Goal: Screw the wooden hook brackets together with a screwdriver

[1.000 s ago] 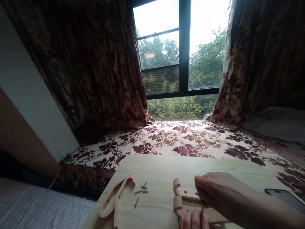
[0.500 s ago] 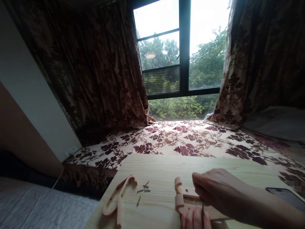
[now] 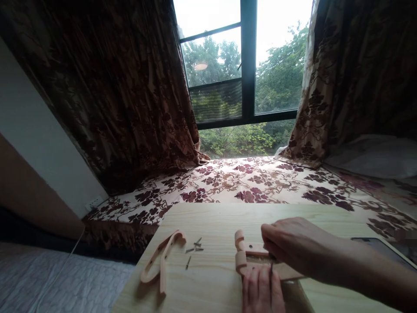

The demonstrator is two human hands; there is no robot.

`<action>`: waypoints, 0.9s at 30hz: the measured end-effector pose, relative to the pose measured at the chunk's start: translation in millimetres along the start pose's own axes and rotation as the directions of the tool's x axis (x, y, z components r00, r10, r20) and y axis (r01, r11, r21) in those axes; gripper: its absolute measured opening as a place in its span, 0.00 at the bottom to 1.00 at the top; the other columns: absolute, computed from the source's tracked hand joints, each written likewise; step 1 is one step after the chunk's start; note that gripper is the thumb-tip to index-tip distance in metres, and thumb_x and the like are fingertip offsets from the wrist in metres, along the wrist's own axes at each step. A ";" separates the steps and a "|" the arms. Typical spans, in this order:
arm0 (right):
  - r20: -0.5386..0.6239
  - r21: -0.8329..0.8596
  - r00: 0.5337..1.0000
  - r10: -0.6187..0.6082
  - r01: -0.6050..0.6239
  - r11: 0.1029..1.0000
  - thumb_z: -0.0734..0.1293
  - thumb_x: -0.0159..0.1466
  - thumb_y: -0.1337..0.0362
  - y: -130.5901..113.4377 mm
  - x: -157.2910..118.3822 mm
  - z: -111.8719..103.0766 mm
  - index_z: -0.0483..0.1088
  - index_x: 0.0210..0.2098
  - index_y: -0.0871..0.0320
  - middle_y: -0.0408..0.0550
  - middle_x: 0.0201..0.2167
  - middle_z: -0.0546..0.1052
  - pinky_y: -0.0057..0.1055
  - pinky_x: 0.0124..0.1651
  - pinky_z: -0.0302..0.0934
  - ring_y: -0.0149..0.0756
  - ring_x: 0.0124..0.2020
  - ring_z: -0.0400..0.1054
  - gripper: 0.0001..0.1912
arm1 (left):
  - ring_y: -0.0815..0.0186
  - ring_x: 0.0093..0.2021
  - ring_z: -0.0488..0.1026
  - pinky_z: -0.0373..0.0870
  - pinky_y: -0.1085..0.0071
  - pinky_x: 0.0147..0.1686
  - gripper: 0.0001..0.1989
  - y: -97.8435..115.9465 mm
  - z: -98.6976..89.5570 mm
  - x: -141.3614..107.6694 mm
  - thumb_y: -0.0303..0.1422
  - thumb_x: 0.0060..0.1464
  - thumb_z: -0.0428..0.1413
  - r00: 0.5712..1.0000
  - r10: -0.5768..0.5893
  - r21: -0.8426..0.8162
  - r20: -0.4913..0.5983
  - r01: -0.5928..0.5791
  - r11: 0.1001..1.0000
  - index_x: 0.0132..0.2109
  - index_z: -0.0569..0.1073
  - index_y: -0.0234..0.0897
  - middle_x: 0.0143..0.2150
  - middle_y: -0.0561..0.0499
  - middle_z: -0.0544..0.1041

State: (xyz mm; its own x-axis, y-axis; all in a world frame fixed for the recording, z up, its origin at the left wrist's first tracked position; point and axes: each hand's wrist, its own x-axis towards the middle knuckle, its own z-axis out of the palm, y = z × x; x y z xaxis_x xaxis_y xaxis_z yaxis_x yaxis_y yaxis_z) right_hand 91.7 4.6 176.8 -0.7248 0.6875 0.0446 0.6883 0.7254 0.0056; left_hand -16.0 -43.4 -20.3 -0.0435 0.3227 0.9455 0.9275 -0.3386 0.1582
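Note:
My left hand [image 3: 262, 290] grips the nearer of two pale wooden pieces with hooked ends, its fingers over the near edge. Above it, my right hand [image 3: 286, 241] is closed in a fist around a thin dark-shafted tool [image 3: 271, 266]. The shaft points down beside my left fingers; its handle and tip are hidden. The nearer curved wooden piece [image 3: 241, 262] lies alongside the farther curved wooden piece [image 3: 250, 248], which has a dark hole. Between and under them shows something brownish and shiny like clear plastic.
Two more curved wooden pieces [image 3: 163, 263] lie at the left of the pale wooden board [image 3: 208, 278]. Several small screws [image 3: 194, 248] are scattered beside them. A phone [image 3: 374, 245] rests behind my right forearm. Beyond are a floral-covered ledge [image 3: 224, 182], curtains and a window.
The view has tilted slightly, so the board and hands sit a little higher and farther left. Both hands keep nearly the same place on the wooden pieces.

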 end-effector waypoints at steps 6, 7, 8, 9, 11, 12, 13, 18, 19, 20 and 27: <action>0.006 0.026 1.000 0.007 -0.008 1.000 0.61 0.64 0.68 -0.6 -1.5 -11.5 0.66 0.29 0.57 0.47 0.24 0.75 0.30 0.24 0.41 0.35 0.24 0.68 0.06 | 0.62 0.38 0.76 0.66 0.65 0.45 0.17 -2.0 3.2 2.1 0.19 0.54 0.47 1.000 -0.016 -0.003 -0.015 0.016 1.000 0.40 0.75 0.42 0.37 0.53 0.81; 0.013 0.045 1.000 -0.015 0.015 0.999 0.62 0.63 0.68 -1.5 -2.4 -14.0 0.67 0.30 0.57 0.46 0.24 0.75 0.29 0.24 0.42 0.35 0.25 0.68 0.05 | 0.62 0.39 0.76 0.66 0.65 0.46 0.16 -4.1 -0.4 3.5 0.19 0.54 0.47 1.000 0.011 0.007 0.020 -0.011 1.000 0.41 0.75 0.42 0.37 0.53 0.81; 0.018 0.058 0.999 -0.040 0.038 0.998 0.62 0.63 0.69 -2.4 -3.2 -15.7 0.67 0.31 0.57 0.46 0.25 0.75 0.29 0.24 0.43 0.35 0.26 0.69 0.05 | 0.62 0.39 0.75 0.65 0.65 0.46 0.15 -6.0 -3.9 5.0 0.21 0.54 0.49 0.998 0.038 0.012 0.053 -0.038 0.999 0.42 0.75 0.42 0.38 0.53 0.80; 0.019 0.065 0.998 -0.061 0.059 0.996 0.62 0.63 0.70 -3.4 -4.0 -16.6 0.67 0.31 0.57 0.46 0.26 0.75 0.28 0.24 0.43 0.35 0.26 0.68 0.05 | 0.62 0.40 0.75 0.65 0.65 0.46 0.13 -7.4 -6.9 6.4 0.24 0.55 0.50 0.995 0.066 0.005 0.080 -0.067 0.998 0.43 0.75 0.41 0.39 0.52 0.80; 0.020 0.057 0.997 -0.079 0.077 0.995 0.61 0.62 0.72 -4.8 -5.3 -15.2 0.66 0.31 0.57 0.46 0.26 0.75 0.29 0.24 0.43 0.35 0.25 0.68 0.05 | 0.60 0.40 0.75 0.65 0.64 0.46 0.11 -8.1 -9.6 8.2 0.34 0.57 0.51 0.991 0.094 -0.036 0.095 -0.091 0.995 0.44 0.75 0.40 0.39 0.50 0.80; 0.018 0.046 0.997 -0.073 0.072 0.996 0.61 0.62 0.72 -4.9 -5.8 -13.2 0.65 0.31 0.57 0.46 0.25 0.74 0.29 0.24 0.43 0.35 0.25 0.67 0.05 | 0.60 0.40 0.75 0.64 0.64 0.45 0.14 -7.3 -9.0 8.3 0.40 0.57 0.50 0.994 0.081 -0.063 0.074 -0.076 0.995 0.43 0.75 0.40 0.38 0.49 0.80; 0.017 0.033 0.998 -0.059 0.058 0.998 0.61 0.62 0.72 -4.7 -6.2 -10.7 0.65 0.31 0.57 0.46 0.25 0.74 0.30 0.24 0.42 0.35 0.24 0.67 0.05 | 0.59 0.40 0.74 0.64 0.63 0.45 0.18 -5.9 -7.5 7.7 0.44 0.58 0.48 0.998 0.053 -0.089 0.043 -0.049 0.995 0.43 0.76 0.39 0.38 0.48 0.80; 0.047 0.012 0.999 0.022 -0.022 1.000 0.61 0.65 0.68 0.6 -6.7 -0.5 0.64 0.31 0.58 0.47 0.23 0.74 0.31 0.22 0.39 0.35 0.22 0.66 0.05 | 0.57 0.42 0.73 0.62 0.60 0.47 0.24 1.3 1.4 0.7 0.48 0.60 0.42 0.996 -0.081 -0.166 -0.025 0.076 0.983 0.42 0.77 0.40 0.39 0.46 0.80; 0.052 0.013 0.998 0.036 -0.037 0.999 0.61 0.65 0.67 2.1 -6.8 -0.6 0.65 0.31 0.58 0.47 0.23 0.75 0.31 0.22 0.39 0.35 0.22 0.66 0.06 | 0.57 0.42 0.73 0.62 0.60 0.48 0.25 1.6 1.0 0.6 0.49 0.60 0.41 0.998 -0.069 -0.168 -0.007 0.067 0.984 0.43 0.77 0.40 0.39 0.46 0.80; 0.051 0.015 0.998 0.043 -0.044 0.999 0.61 0.65 0.66 3.5 -6.9 -1.6 0.65 0.32 0.58 0.47 0.23 0.75 0.31 0.22 0.39 0.35 0.22 0.67 0.06 | 0.57 0.42 0.73 0.62 0.60 0.48 0.26 1.5 -0.3 1.4 0.50 0.60 0.40 0.999 -0.050 -0.167 0.011 0.051 0.985 0.43 0.77 0.40 0.40 0.46 0.80; 0.030 0.115 0.999 -0.037 0.033 0.993 0.62 0.63 0.69 8.3 -9.6 -14.8 0.67 0.30 0.57 0.46 0.26 0.75 0.29 0.27 0.46 0.33 0.26 0.66 0.06 | 0.57 0.43 0.73 0.63 0.60 0.46 0.26 0.2 -18.7 20.2 0.51 0.58 0.43 0.993 0.007 -0.143 0.117 0.010 0.990 0.44 0.77 0.37 0.42 0.47 0.80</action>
State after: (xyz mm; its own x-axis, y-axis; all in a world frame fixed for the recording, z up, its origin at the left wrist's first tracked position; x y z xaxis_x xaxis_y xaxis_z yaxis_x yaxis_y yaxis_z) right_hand 104.8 3.5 191.2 -0.7502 0.6611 0.0147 0.6561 0.7469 -0.1079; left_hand -23.6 -53.5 4.2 0.0061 0.4214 0.9069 0.8642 -0.4585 0.2072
